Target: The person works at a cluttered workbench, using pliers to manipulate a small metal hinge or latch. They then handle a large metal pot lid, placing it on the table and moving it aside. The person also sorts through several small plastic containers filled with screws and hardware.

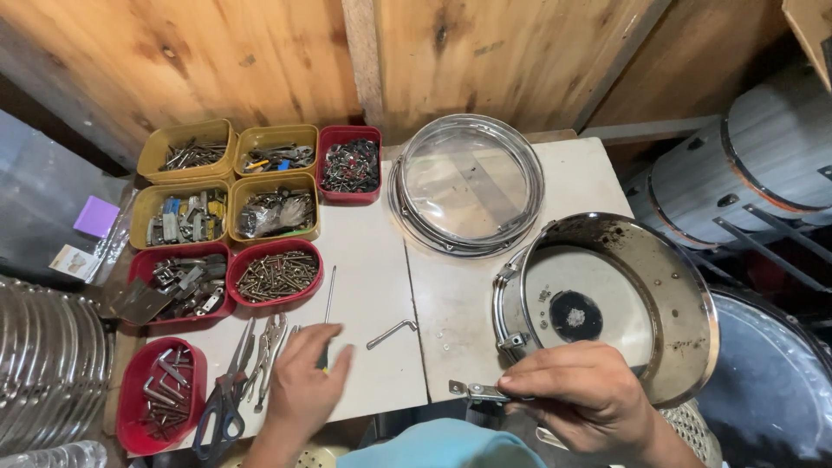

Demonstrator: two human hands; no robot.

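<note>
My left hand closes its fingers around the handle of a screwdriver, whose shaft points away from them. My right hand pinches a small metal bracket at the fingertips, just below the drum shell; an L-shaped key lies between both hands.

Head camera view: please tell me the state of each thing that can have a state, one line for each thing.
Left hand: closed around a screwdriver, lying on the white table.
Right hand: pinching a small metal bracket.
Metal drum shell: tilted on its side, open, no head fitted.
Clear drum head with hoops: lying flat, off the shell.
Trays of screws and parts: open, filled.
Pliers: lying closed.
</note>
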